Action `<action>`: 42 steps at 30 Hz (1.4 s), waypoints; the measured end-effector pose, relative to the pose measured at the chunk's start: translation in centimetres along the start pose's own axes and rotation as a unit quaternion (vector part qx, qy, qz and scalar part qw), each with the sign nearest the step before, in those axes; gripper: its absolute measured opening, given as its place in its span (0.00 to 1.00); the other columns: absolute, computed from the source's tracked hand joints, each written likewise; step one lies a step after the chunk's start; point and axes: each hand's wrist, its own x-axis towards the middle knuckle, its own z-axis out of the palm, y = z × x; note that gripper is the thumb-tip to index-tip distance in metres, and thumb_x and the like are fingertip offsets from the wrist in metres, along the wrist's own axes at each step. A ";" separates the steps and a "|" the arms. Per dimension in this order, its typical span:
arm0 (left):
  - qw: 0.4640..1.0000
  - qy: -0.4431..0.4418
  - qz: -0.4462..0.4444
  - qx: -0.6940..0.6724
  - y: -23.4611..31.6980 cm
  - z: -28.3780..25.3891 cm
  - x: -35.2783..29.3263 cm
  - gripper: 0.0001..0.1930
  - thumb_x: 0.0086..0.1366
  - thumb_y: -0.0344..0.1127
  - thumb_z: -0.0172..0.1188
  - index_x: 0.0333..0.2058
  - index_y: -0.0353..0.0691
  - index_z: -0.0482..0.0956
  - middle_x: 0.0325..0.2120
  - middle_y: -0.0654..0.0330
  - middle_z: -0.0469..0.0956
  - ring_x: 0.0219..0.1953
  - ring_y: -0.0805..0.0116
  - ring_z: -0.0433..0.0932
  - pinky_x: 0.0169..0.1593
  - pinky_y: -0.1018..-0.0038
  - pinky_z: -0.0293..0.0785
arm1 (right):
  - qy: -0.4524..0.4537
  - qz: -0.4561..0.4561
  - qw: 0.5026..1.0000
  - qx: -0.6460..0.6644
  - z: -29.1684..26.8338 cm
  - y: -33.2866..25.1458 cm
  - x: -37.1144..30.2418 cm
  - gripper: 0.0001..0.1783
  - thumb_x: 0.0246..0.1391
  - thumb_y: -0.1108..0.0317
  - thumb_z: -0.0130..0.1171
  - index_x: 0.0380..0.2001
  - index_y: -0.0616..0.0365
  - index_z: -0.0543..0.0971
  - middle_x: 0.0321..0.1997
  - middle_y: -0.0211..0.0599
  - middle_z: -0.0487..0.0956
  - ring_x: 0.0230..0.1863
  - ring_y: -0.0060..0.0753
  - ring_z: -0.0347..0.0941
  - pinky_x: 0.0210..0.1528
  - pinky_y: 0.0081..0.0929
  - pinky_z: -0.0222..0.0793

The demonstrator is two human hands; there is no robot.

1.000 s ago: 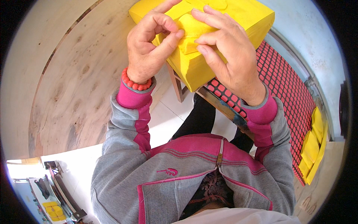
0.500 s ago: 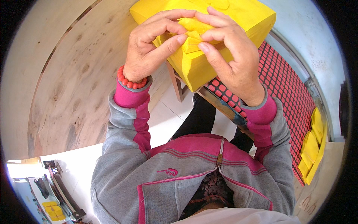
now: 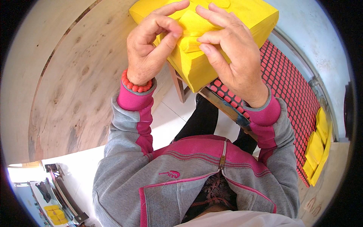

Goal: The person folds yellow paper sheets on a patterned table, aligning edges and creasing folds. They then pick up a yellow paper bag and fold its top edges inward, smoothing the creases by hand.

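Note:
A small piece of folded yellow cloth (image 3: 196,25) is between my hands, above the near part of a large yellow cloth-covered block (image 3: 194,73). My left hand (image 3: 151,41) pinches the cloth's left edge between thumb and forefinger, its other fingers raised and curved. On the opposite side, my right hand (image 3: 236,55) has thumb and forefinger closed at the lower fold, while its remaining fingers reach over the upper part. The cloth's underside is hidden.
A pale wooden board (image 3: 75,83) fills the left side. Right of the block lies a red-and-black patterned mat (image 3: 287,90), with flat yellow pieces (image 3: 315,149) near its end. Under the block a wooden leg (image 3: 177,81) shows. More yellow pieces (image 3: 56,215) lie at lower left.
My left hand has shifted slightly left, its forefinger lifting up and away. The upper part of the cloth shows more openly now. The right hand has moved only a little left.

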 end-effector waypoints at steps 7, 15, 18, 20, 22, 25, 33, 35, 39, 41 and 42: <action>0.994 -0.058 0.007 0.091 0.6 -1.1 -0.1 0.12 0.67 0.20 0.49 0.40 0.34 0.84 0.62 0.41 0.72 0.54 0.68 0.77 0.50 0.77 0.72 | -0.040 0.067 0.997 0.017 -0.6 -0.6 -0.3 0.08 0.51 0.74 0.68 0.34 0.60 0.79 0.55 0.54 0.80 0.58 0.58 0.76 0.61 0.45 0.70; 0.989 -0.120 -0.002 0.083 1.0 -1.8 0.5 0.14 0.62 0.21 0.51 0.43 0.31 0.84 0.64 0.41 0.69 0.67 0.52 0.69 0.67 0.63 0.63 | -0.057 0.057 0.996 0.031 -0.1 0.1 -0.7 0.06 0.58 0.74 0.63 0.38 0.61 0.78 0.61 0.51 0.78 0.66 0.55 0.71 0.65 0.39 0.67; 0.993 -0.091 0.003 0.072 1.0 -1.5 0.4 0.12 0.60 0.23 0.56 0.41 0.33 0.84 0.57 0.43 0.76 0.63 0.54 0.73 0.64 0.64 0.65 | -0.057 0.060 0.996 0.031 0.0 0.2 -0.9 0.05 0.58 0.74 0.63 0.38 0.61 0.78 0.61 0.51 0.78 0.66 0.55 0.71 0.65 0.39 0.67; 0.994 -0.073 0.010 0.079 1.0 -1.3 0.4 0.10 0.60 0.24 0.59 0.39 0.34 0.85 0.53 0.45 0.79 0.60 0.55 0.76 0.62 0.66 0.67 | -0.055 0.064 0.996 0.035 0.1 0.2 -1.0 0.05 0.58 0.74 0.63 0.38 0.61 0.78 0.60 0.50 0.79 0.67 0.55 0.71 0.66 0.39 0.67; 0.993 -0.068 0.008 0.093 1.0 -1.2 0.3 0.10 0.60 0.24 0.60 0.40 0.35 0.85 0.53 0.45 0.79 0.59 0.57 0.77 0.61 0.66 0.68 | -0.052 0.065 0.996 0.036 0.1 0.2 -1.0 0.05 0.58 0.74 0.63 0.37 0.61 0.78 0.60 0.50 0.79 0.66 0.54 0.71 0.66 0.39 0.67; 0.995 -0.057 -0.010 0.082 0.9 -1.1 0.3 0.07 0.61 0.25 0.63 0.39 0.35 0.84 0.53 0.47 0.80 0.55 0.59 0.79 0.59 0.68 0.70 | -0.049 0.067 0.996 0.042 0.1 0.2 -1.0 0.05 0.58 0.74 0.63 0.37 0.61 0.78 0.60 0.50 0.79 0.66 0.54 0.72 0.65 0.39 0.67; 0.997 -0.030 -0.057 0.037 1.3 -0.5 0.3 0.03 0.64 0.26 0.64 0.36 0.34 0.82 0.48 0.51 0.82 0.48 0.65 0.79 0.54 0.71 0.72 | 0.009 0.080 0.995 0.062 0.0 -0.3 -0.9 0.06 0.56 0.73 0.65 0.36 0.60 0.78 0.59 0.52 0.79 0.63 0.54 0.74 0.63 0.41 0.68; 0.997 -0.015 -0.078 0.018 1.4 -0.3 0.3 0.03 0.65 0.26 0.63 0.36 0.33 0.81 0.47 0.53 0.82 0.47 0.67 0.79 0.54 0.72 0.73 | 0.030 0.061 0.996 0.059 0.1 -0.2 -0.7 0.08 0.52 0.73 0.68 0.35 0.61 0.79 0.56 0.54 0.79 0.60 0.57 0.76 0.62 0.44 0.70; 0.994 0.008 -0.112 -0.005 1.7 0.0 0.3 0.02 0.67 0.25 0.62 0.37 0.34 0.81 0.46 0.57 0.82 0.47 0.71 0.79 0.52 0.74 0.74 | 0.008 0.018 1.000 0.006 -0.1 0.1 -0.5 0.10 0.49 0.74 0.69 0.35 0.61 0.80 0.56 0.57 0.79 0.58 0.57 0.77 0.60 0.44 0.71; 0.993 0.017 -0.114 -0.008 1.7 0.1 0.3 0.02 0.67 0.24 0.62 0.38 0.34 0.80 0.46 0.57 0.82 0.47 0.73 0.79 0.52 0.75 0.74 | -0.009 0.008 1.000 -0.006 -0.2 0.2 -0.5 0.10 0.49 0.74 0.70 0.35 0.61 0.79 0.56 0.58 0.79 0.57 0.57 0.77 0.59 0.44 0.72; 0.994 0.023 -0.110 -0.006 1.6 0.1 0.3 0.02 0.67 0.24 0.62 0.38 0.34 0.80 0.46 0.57 0.82 0.47 0.73 0.79 0.52 0.75 0.74 | -0.021 0.008 1.000 -0.008 -0.2 0.2 -0.5 0.11 0.48 0.75 0.70 0.35 0.61 0.79 0.56 0.59 0.79 0.57 0.57 0.77 0.59 0.43 0.72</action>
